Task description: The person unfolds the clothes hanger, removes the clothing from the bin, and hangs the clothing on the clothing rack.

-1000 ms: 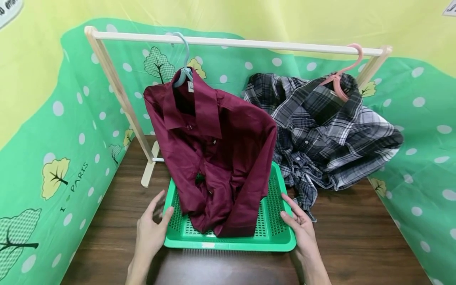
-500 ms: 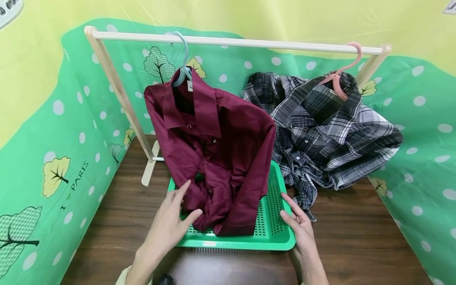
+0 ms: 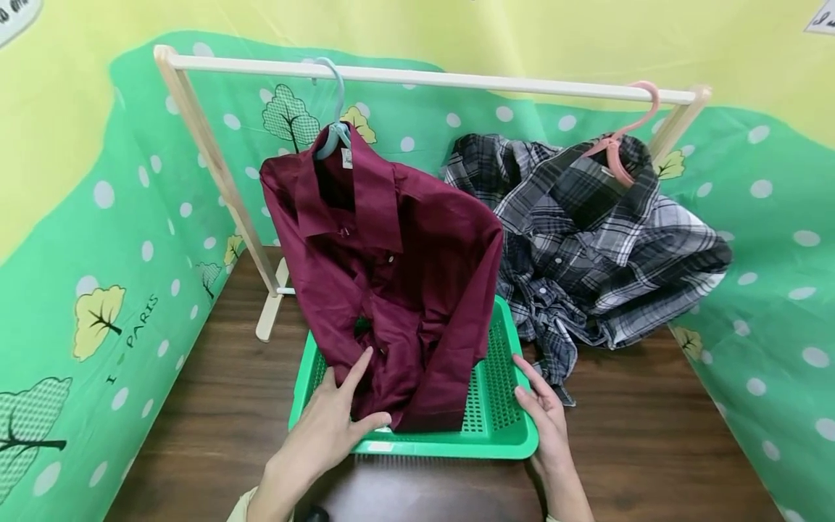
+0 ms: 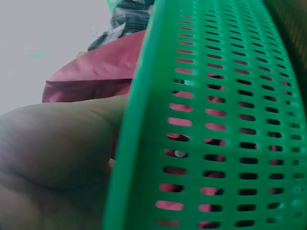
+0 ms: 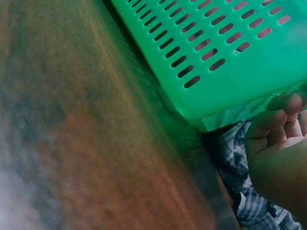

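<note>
A maroon collared shirt hangs from a light blue hanger, its lower part bunched inside a green perforated basket. My left hand reaches over the basket's front left corner, fingers spread and loosely bent at the shirt's lower left edge. In the left wrist view the basket wall hides those fingers; the base of the hand shows beside the rim. On the right side, my right hand holds the basket, thumb at the rim and fingers curled against the outer wall, as the right wrist view shows.
A wooden rack with a white rail stands behind. At its right end, a black-and-white plaid shirt hangs on a pink hanger, its lower part trailing near the basket. Patterned green and yellow cloth surrounds the brown table.
My left hand has moved right from outside the basket's left side to over its front left corner, against the maroon shirt. My right hand stays at the basket's right side.
</note>
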Action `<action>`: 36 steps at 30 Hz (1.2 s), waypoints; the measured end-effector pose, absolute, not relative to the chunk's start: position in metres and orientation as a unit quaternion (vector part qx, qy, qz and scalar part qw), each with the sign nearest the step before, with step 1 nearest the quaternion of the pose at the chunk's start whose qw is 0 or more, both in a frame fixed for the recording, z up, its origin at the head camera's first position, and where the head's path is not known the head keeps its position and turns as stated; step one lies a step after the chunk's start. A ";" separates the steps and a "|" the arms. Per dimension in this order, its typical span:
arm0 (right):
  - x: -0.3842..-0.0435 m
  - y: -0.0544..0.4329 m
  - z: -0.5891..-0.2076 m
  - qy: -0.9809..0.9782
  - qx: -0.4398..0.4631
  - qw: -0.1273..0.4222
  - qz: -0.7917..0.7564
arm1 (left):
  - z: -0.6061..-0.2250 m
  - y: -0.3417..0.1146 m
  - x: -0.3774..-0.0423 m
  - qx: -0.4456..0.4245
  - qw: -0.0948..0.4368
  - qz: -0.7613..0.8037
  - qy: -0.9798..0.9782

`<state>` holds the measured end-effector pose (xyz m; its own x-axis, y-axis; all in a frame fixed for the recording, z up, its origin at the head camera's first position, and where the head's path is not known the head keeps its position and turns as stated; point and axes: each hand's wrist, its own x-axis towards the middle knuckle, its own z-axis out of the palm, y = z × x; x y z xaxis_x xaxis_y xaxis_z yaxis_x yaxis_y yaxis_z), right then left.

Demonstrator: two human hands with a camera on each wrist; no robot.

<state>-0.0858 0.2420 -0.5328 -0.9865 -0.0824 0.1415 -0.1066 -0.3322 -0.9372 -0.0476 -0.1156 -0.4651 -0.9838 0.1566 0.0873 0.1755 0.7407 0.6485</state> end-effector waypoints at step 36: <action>-0.084 0.243 -0.532 -0.582 0.083 0.008 0.809 | -0.463 -0.130 -0.074 -0.128 -0.052 -0.457 -0.879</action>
